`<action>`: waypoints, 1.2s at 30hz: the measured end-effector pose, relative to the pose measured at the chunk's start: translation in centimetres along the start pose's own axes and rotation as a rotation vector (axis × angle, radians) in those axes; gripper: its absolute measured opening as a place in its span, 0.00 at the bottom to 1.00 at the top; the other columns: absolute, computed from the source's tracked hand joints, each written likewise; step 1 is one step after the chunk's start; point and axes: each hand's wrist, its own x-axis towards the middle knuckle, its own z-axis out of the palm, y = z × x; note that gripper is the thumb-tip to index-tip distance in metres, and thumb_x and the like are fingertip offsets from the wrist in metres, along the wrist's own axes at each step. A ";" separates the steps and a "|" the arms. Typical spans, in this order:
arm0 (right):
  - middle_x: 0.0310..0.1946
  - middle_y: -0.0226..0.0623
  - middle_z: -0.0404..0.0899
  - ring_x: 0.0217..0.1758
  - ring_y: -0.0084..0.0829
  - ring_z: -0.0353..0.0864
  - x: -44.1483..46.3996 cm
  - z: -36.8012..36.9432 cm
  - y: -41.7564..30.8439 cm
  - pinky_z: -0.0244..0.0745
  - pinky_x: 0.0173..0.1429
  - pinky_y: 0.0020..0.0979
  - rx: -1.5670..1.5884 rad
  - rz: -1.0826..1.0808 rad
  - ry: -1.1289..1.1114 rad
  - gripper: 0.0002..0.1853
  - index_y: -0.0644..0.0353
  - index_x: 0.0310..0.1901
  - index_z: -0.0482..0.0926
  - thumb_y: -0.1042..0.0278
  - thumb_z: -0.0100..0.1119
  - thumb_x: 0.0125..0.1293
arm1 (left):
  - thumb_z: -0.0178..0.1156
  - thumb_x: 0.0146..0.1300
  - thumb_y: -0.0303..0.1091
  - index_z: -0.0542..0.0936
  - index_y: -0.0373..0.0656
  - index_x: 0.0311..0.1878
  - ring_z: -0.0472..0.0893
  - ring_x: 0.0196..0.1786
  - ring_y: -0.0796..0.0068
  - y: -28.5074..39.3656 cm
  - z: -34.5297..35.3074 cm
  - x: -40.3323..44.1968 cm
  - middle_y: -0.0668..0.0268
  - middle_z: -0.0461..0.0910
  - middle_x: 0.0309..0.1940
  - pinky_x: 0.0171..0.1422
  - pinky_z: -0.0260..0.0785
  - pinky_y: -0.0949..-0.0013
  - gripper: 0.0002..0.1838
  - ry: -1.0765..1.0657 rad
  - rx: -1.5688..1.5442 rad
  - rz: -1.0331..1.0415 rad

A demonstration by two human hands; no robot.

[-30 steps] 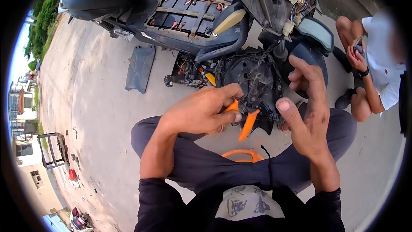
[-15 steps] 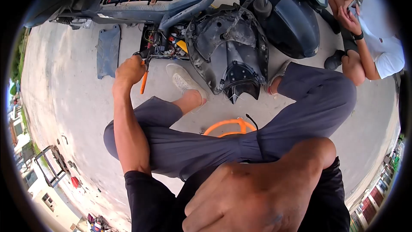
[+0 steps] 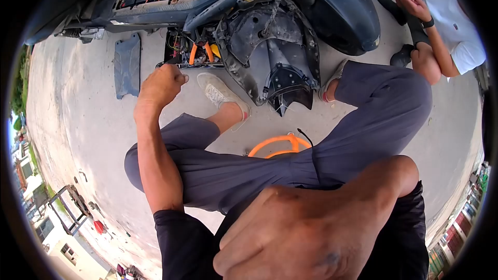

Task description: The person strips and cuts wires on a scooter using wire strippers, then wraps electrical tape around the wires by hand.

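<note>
My left hand (image 3: 160, 85) is closed with its back toward me, above the front left corner of an open compartment on the scooter. A small dark piece (image 3: 171, 64) shows at its far side; what the fingers grip is hidden. Pliers with orange handles (image 3: 199, 53) rest in the compartment (image 3: 210, 65), among wires and small parts, apart from the hand. My right hand (image 3: 290, 236) is large and close to the camera at the bottom, its fingers curled under and mostly hidden. Whatever it holds cannot be made out.
The stripped scooter body (image 3: 171, 8) spans the far side. A dirty black fairing (image 3: 270, 46) and a fender (image 3: 347, 15) lie beyond my feet. A grey panel (image 3: 127, 67) lies at left, an orange ring-shaped frame (image 3: 270, 144) below me. A person in white (image 3: 451, 26) crouches at right.
The orange-handled pliers have left my left hand and now lie in the compartment. That hand has turned slightly and shifted little. My right hand stays close to the camera.
</note>
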 end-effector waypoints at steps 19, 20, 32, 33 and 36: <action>0.15 0.23 0.68 0.22 0.10 0.62 -4.0 -20.8 -9.4 0.56 0.26 0.24 -1.125 -0.010 0.624 0.23 0.62 0.20 0.76 0.69 0.62 0.77 | 0.60 0.74 0.34 0.87 0.38 0.42 0.89 0.42 0.49 15.7 1.1 -1.7 0.53 0.88 0.32 0.52 0.77 0.51 0.11 -0.270 0.056 0.513; 0.15 0.22 0.69 0.22 0.10 0.63 -4.5 -22.0 -8.9 0.55 0.25 0.24 -1.163 -0.105 0.659 0.22 0.62 0.20 0.76 0.70 0.62 0.77 | 0.60 0.74 0.34 0.87 0.39 0.43 0.88 0.44 0.48 16.5 1.4 -1.8 0.52 0.89 0.33 0.54 0.77 0.50 0.10 -0.246 0.079 0.540; 0.20 0.36 0.76 0.23 0.39 0.77 -5.7 -24.3 -10.2 0.73 0.28 0.38 -1.726 -0.608 0.502 0.10 0.61 0.24 0.81 0.72 0.73 0.59 | 0.64 0.67 0.31 0.86 0.43 0.48 0.88 0.49 0.47 23.2 -0.1 -2.6 0.54 0.89 0.37 0.54 0.78 0.49 0.09 -0.230 0.233 0.736; 0.21 0.35 0.77 0.24 0.38 0.78 -5.8 -24.3 -10.3 0.73 0.29 0.37 -1.745 -0.604 0.485 0.10 0.61 0.25 0.81 0.72 0.74 0.59 | 0.64 0.68 0.32 0.86 0.44 0.49 0.88 0.49 0.47 23.9 -0.8 -3.1 0.54 0.89 0.37 0.55 0.78 0.49 0.09 -0.232 0.215 0.742; 0.29 0.33 0.81 0.28 0.34 0.81 -5.5 -24.6 -9.2 0.74 0.29 0.35 -1.746 -0.686 0.359 0.09 0.59 0.34 0.85 0.68 0.78 0.57 | 0.65 0.71 0.38 0.83 0.44 0.56 0.88 0.51 0.47 25.8 -3.9 -5.0 0.53 0.88 0.41 0.56 0.78 0.51 0.14 -0.240 0.069 0.700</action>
